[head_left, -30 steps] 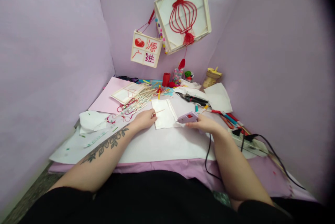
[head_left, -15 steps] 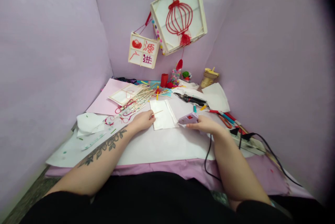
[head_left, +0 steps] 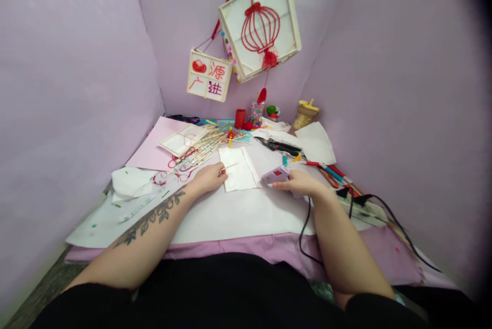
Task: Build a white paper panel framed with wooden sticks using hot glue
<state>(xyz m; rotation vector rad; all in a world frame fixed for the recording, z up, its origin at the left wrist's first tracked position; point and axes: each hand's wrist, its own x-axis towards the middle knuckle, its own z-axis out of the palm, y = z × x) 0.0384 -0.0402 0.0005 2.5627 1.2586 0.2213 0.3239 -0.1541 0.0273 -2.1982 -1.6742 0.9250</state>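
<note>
My left hand (head_left: 209,177) is closed, pinching a thin wooden stick (head_left: 231,166) that points right over a white paper sheet (head_left: 242,180). The hand's side rests by the sheet's left edge. My right hand (head_left: 302,183) is wrapped round a light purple glue gun (head_left: 275,173) with a red patch on its side. Its nozzle points left, close to the sheet's right edge; whether it touches is too small to tell. A black cord (head_left: 305,231) hangs below the right hand.
Wooden sticks (head_left: 205,145), red scissors (head_left: 183,177) and a framed panel (head_left: 182,139) lie at left. Black-handled pliers (head_left: 279,145), white cloth-like sheets (head_left: 317,142) and a power strip (head_left: 363,208) are at right. A lantern panel (head_left: 261,26) hangs on the back wall.
The whole view has shifted very slightly. Both hands keep their holds on the stick and the glue gun, with almost no movement.
</note>
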